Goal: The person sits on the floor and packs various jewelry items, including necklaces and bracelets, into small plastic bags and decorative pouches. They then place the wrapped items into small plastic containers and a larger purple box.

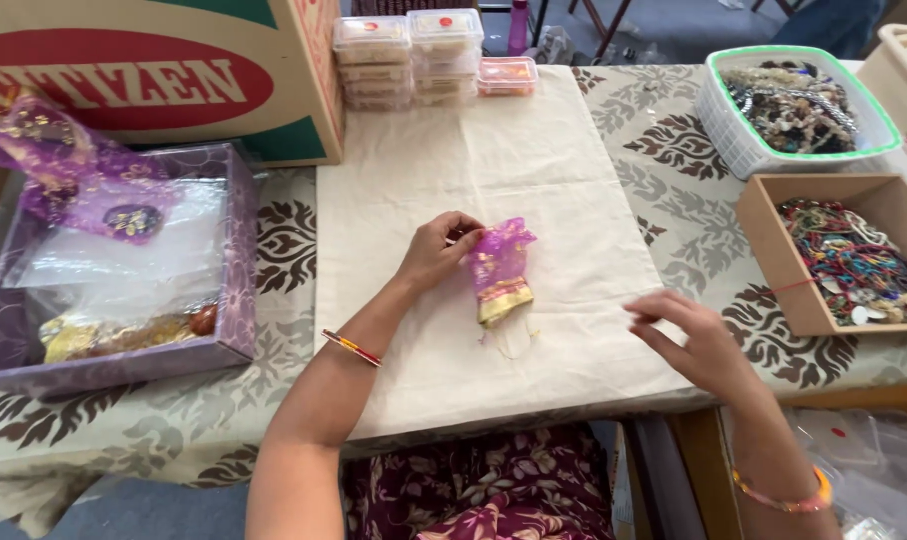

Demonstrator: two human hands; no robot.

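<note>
My left hand (436, 252) pinches the top of a small purple sheer pouch (500, 270) with a gold band, which lies on a cream cloth (534, 160) in the middle of the table. A thin drawstring trails below the pouch. My right hand (696, 338) hovers over the cloth's right edge, fingers apart and holding nothing, a hand's width right of the pouch.
A purple box (236, 300) at left holds plastic bags, with more purple pouches (54, 160) on top. A big cardboard carton (174, 70) stands behind it. Stacked clear containers (406, 55) sit at the back. A white basket (734, 140) and brown box (774, 270) of beads are at right.
</note>
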